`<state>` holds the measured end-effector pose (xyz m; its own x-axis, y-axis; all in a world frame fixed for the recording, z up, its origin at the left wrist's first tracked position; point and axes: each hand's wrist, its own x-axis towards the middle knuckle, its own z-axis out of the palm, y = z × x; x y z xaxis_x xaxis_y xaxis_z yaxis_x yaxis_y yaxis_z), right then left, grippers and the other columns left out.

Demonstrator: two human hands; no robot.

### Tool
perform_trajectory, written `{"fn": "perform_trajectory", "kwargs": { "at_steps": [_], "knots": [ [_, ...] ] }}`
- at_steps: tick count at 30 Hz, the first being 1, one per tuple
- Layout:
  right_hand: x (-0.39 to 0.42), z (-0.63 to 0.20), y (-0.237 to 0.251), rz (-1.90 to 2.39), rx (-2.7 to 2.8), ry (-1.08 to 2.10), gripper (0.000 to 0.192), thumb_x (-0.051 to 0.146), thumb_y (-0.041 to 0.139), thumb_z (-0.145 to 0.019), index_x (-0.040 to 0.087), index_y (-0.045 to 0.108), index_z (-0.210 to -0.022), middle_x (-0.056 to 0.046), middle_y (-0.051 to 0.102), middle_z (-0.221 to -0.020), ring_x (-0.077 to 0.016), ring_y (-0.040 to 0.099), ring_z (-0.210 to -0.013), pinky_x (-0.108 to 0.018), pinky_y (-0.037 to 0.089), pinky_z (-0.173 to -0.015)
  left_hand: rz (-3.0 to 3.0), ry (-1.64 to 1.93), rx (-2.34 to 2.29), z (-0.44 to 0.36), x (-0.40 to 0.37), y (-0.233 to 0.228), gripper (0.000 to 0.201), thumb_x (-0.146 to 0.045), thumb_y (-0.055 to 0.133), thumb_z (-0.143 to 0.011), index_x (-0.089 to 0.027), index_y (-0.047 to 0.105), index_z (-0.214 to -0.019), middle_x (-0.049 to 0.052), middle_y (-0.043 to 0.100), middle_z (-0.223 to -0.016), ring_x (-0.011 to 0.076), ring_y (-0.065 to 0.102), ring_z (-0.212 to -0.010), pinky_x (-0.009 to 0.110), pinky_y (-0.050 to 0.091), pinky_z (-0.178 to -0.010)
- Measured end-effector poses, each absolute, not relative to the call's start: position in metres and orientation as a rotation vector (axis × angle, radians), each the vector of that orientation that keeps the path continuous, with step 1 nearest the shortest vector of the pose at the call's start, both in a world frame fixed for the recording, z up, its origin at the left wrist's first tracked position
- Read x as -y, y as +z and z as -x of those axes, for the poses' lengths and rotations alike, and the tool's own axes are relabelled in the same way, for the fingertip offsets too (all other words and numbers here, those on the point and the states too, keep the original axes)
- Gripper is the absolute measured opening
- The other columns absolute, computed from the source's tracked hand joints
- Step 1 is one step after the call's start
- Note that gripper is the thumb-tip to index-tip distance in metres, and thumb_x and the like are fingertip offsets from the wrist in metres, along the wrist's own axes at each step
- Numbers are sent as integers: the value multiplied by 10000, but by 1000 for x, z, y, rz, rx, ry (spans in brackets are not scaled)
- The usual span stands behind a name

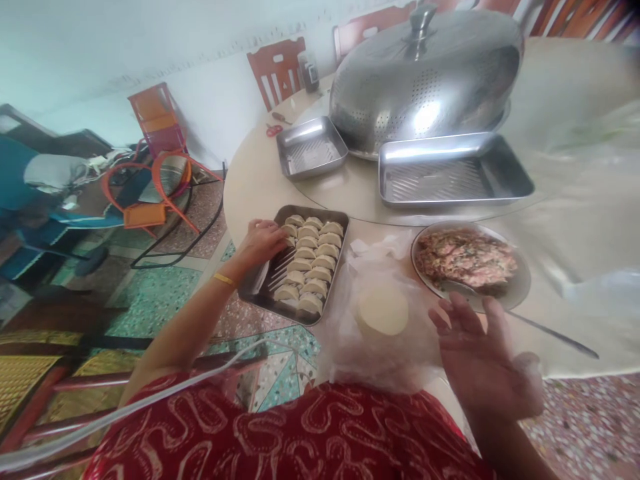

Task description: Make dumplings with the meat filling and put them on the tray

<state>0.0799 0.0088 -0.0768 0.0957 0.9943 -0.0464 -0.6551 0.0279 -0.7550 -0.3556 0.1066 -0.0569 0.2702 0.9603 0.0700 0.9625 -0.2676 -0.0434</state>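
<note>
My left hand (266, 240) reaches over the left rim of a dark metal tray (263, 287), its fingers closed around a dumpling (289, 242) at the edge of the rows. Several folded dumplings (309, 253) lie in rows in that tray. Open and palm up, my right hand (483, 353) hovers empty just below a plate (523, 287) of minced filling (467, 259). A metal utensil with a long handle (555, 333) rests in the filling. Between my hands, a round dough wrapper (383, 308) lies flat on a clear plastic bag (345, 347).
Two metal trays (313, 150) (455, 177) stand farther back on the round table (250, 180). Behind them is a large domed steel cover (425, 80). A jar (309, 73) and a small red item (273, 131) sit near the far left edge. An orange chair (160, 127) stands left.
</note>
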Motion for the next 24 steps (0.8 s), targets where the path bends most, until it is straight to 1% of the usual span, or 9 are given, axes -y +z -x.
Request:
{"fn": "perform_trajectory", "kwargs": {
  "at_steps": [4, 5, 7, 9, 11, 13, 16, 22, 24],
  "knots": [
    [-7, -80, -73, 764, 628, 1324, 484, 650, 558, -834, 360, 677, -1202, -29, 751, -1167, -241, 681, -1075, -478, 523, -947, 2437, -253, 1855, 330, -96, -32, 376, -469, 472, -951, -183, 710, -1007, 111, 723, -1044, 292, 602, -1059, 554, 355, -980],
    [-6, -80, -72, 786, 648, 1309, 468, 638, 566, -835, 354, 682, -1189, -33, 749, -1151, -239, 683, -1062, -478, 533, -934, 2464, -303, 1834, 316, -92, -24, 374, -473, 460, -960, -199, 711, -1003, 107, 719, -1077, 295, 597, -1069, 558, 349, -989],
    [-4, -82, -71, 812, 703, 1249, 432, 625, 605, -809, 342, 705, -1121, -34, 748, -1087, -237, 691, -998, -468, 559, -880, 2560, -419, 1727, 282, -82, -8, 361, -455, 428, -982, -245, 710, -901, 76, 731, -1041, 290, 605, -1052, 546, 344, -996],
    [0, -84, -71, 836, 789, 1151, 356, 577, 657, -791, 338, 721, -1047, -26, 738, -1055, -225, 690, -937, -451, 574, -843, 2788, -461, 1500, 242, -70, 5, 309, -381, 429, -983, -269, 707, -905, 45, 737, -1005, 271, 617, -1006, 502, 368, -971],
    [6, -87, -71, 899, 939, 1035, 181, 455, 677, -826, 335, 735, -950, -11, 721, -1083, -200, 687, -913, -442, 573, -864, 2998, -404, 1354, 203, -60, 9, 335, -222, 384, -950, -276, 715, -938, 32, 734, -1026, 255, 613, -1028, 470, 377, -967],
    [13, -92, -71, 967, 1105, 943, 82, 339, 657, -869, 325, 737, -882, 0, 704, -1124, -186, 683, -946, -446, 562, -914, 3065, -322, 1332, 173, -53, 6, 370, -148, 362, -909, -257, 713, -870, 35, 719, -870, 238, 610, -940, 453, 383, -929],
    [21, -98, -72, 1013, 1276, 864, 118, 296, 618, -905, 313, 732, -878, -8, 685, -1165, -196, 660, -1044, -465, 543, -968, 3014, -294, 1362, 151, -45, -5, 350, -136, 373, -890, -237, 699, -812, 44, 678, -764, 235, 579, -886, 442, 380, -897],
    [31, -103, -80, 1032, 1467, 760, 145, 293, 586, -927, 300, 726, -965, -40, 647, -1276, -220, 623, -1162, -509, 507, -1041, 2955, -283, 1343, 149, -36, -16, 231, -335, 525, -914, -206, 707, -970, 68, 669, -903, 247, 556, -938, 403, 371, -865],
    [34, -102, -82, 1046, 1535, 711, 157, 279, 595, -921, 311, 720, -1011, -46, 631, -1303, -221, 605, -1196, -511, 507, -1052, 2975, -218, 1297, 149, -35, -17, 215, -347, 562, -905, -205, 709, -971, 71, 670, -931, 250, 551, -951, 392, 360, -858]
  ]
}}
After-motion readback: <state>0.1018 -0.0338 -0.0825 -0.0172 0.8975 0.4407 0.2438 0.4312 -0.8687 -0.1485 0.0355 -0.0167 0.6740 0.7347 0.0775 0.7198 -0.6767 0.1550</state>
